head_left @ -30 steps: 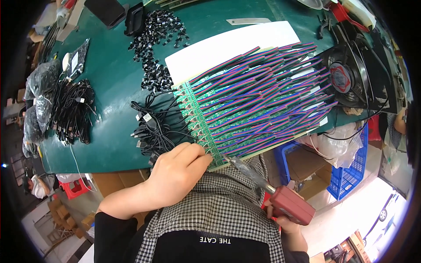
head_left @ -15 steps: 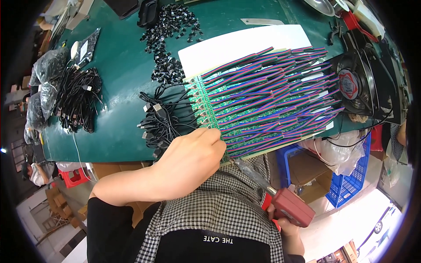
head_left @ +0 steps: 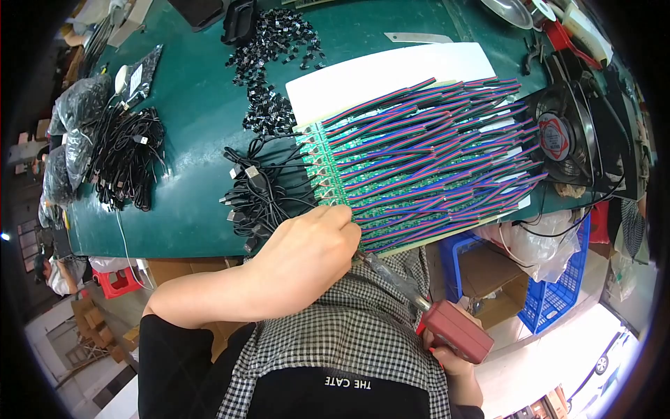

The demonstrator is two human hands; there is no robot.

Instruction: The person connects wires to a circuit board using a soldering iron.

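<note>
My right hand (head_left: 452, 362) grips a soldering gun (head_left: 457, 329) with a maroon body. Its wrapped barrel (head_left: 394, 274) slants up toward the near-left corner of a green circuit board panel (head_left: 322, 167), and my left hand hides whether the tip touches it. My left hand (head_left: 317, 241) is closed over that corner, fingertips pinched on something hidden beneath them. Rows of multicoloured wires (head_left: 433, 150) run rightward across the panel, which rests on a white sheet (head_left: 391, 70). Black USB cables (head_left: 258, 195) lie bunched beside its left edge, several joined to the boards.
A heap of small black connectors (head_left: 269, 77) lies at the back. Another bundle of black cables (head_left: 129, 160) and dark plastic bags (head_left: 80, 105) sit at left. A fan (head_left: 562, 136) stands right of the wires. Below the table edge is a blue crate (head_left: 551, 300). A blade (head_left: 419, 38) lies far back.
The soldering gun and my right hand have shifted slightly left. My left hand stays at the panel's corner almost unmoved.
</note>
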